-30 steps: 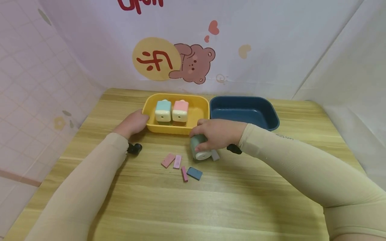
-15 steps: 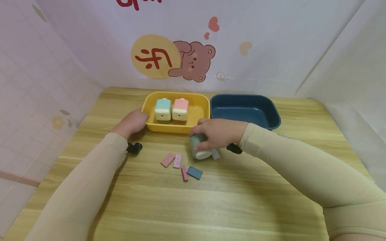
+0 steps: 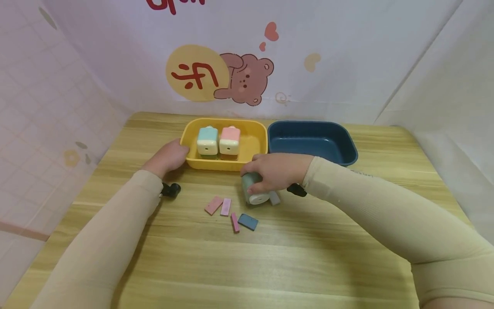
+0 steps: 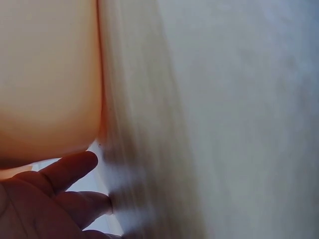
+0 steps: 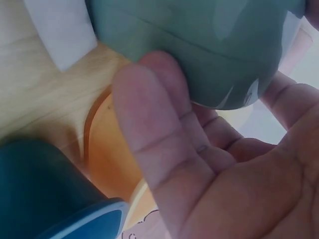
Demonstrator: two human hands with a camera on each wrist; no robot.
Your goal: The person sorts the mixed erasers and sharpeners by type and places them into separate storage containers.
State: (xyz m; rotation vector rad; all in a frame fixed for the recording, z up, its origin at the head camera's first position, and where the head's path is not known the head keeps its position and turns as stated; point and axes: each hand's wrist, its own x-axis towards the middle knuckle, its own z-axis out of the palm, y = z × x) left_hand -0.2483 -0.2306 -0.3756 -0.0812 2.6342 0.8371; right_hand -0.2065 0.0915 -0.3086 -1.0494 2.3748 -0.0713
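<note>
In the head view my right hand point(image 3: 279, 171) grips a grey-green, rounded container point(image 3: 251, 182) with a white end that has a small hole. It is on or just above the table, in front of the yellow tray point(image 3: 216, 165). The right wrist view shows the fingers point(image 5: 149, 109) against the smooth green side point(image 5: 209, 55). My left hand point(image 3: 167, 158) rests at the tray's left end; in the left wrist view its fingers point(image 4: 70, 172) are spread beside the wall point(image 4: 50, 89). Inside the tray stand a blue-and-white block-shaped object point(image 3: 207, 140) and a pink-and-white one point(image 3: 230, 140).
A navy tray point(image 3: 312, 125) adjoins the yellow tray on the right. Small flat pieces lie in front: salmon point(image 3: 214, 205), lilac point(image 3: 225, 207), magenta point(image 3: 235, 223), slate blue point(image 3: 248, 222), and grey point(image 3: 274, 198) beside the right hand. A printed cloth wall point(image 3: 328, 94) borders the table's back.
The camera view shifts slightly. Both hands, the green container and the trays keep the same places relative to each other.
</note>
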